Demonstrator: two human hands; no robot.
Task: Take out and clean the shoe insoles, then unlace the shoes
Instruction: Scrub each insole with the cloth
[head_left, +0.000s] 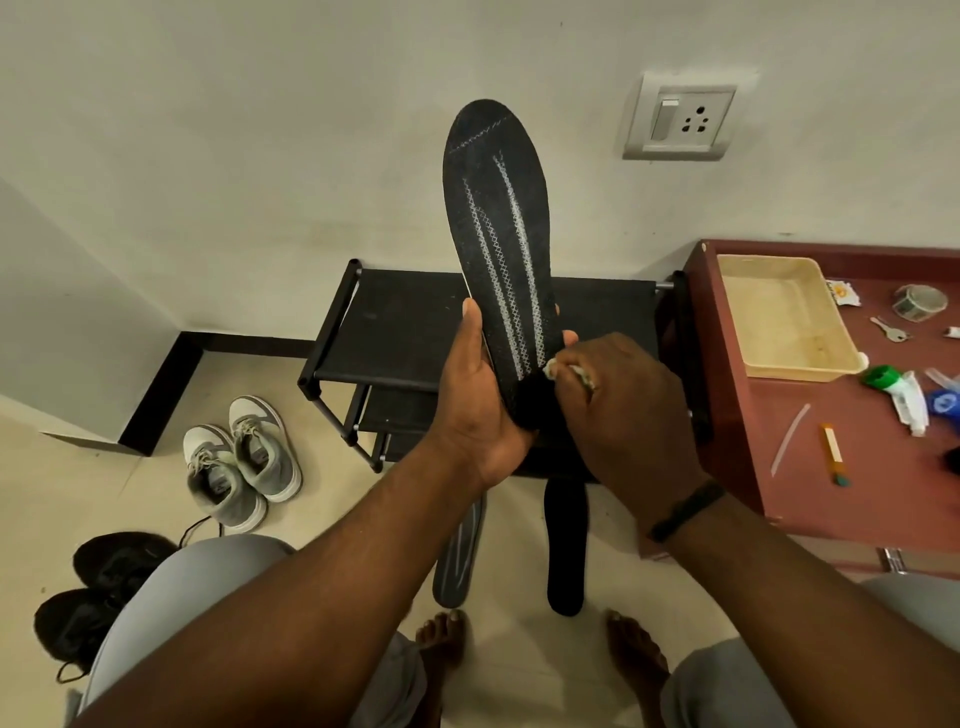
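Note:
My left hand (480, 410) grips a black insole (498, 228) with white zigzag lines by its heel end and holds it upright before the wall. My right hand (628, 410) pinches a small pale cloth (563, 370) against the insole's lower part. Two more insoles lie on the floor below my arms, a grey one (460, 556) and a black one (566, 545). A pair of grey and white laced shoes (241, 457) stands on the floor at left. Black shoes (98, 592) sit at the lower left, partly behind my knee.
A black shoe rack (395, 327) stands against the wall behind the insole. A red-brown table (831, 467) at right carries a cream tray (789, 317), keys, tape, tubes and small items. My bare feet (540, 654) rest on the tiled floor. A wall socket (680, 122) is above.

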